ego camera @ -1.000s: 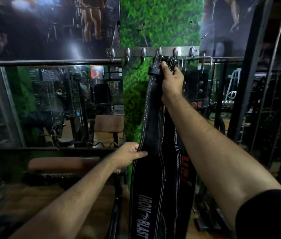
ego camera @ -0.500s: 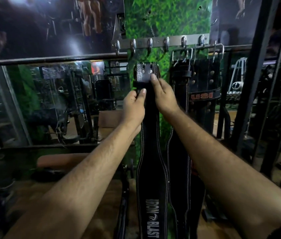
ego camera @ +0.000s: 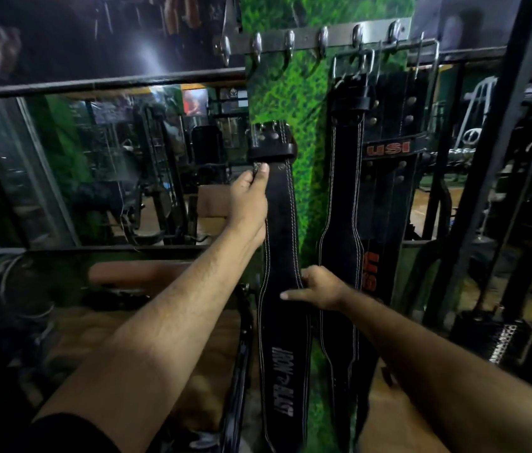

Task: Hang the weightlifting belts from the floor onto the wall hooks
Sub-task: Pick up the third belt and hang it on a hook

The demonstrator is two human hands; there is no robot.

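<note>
A black "Iron Blast" weightlifting belt (ego camera: 282,230) hangs upright in front of the green panel, its top end well below the hooks. My left hand (ego camera: 249,197) grips its upper left edge just under the loop. My right hand (ego camera: 318,289) holds its right edge at mid length, with the index finger stretched across the front. A steel hook rail (ego camera: 320,39) runs along the wall above. A second black belt (ego camera: 344,178) and a "USI" belt (ego camera: 392,152) hang from the rail's right hooks.
A mirror (ego camera: 101,165) fills the wall to the left, with a padded bench (ego camera: 140,273) below it. Dark steel rack uprights (ego camera: 493,152) stand close on the right. Several hooks on the left of the rail are free.
My right hand slid from the belt's top down to its middle. My left hand stayed near the top. The rail now sits higher in view and closer.
</note>
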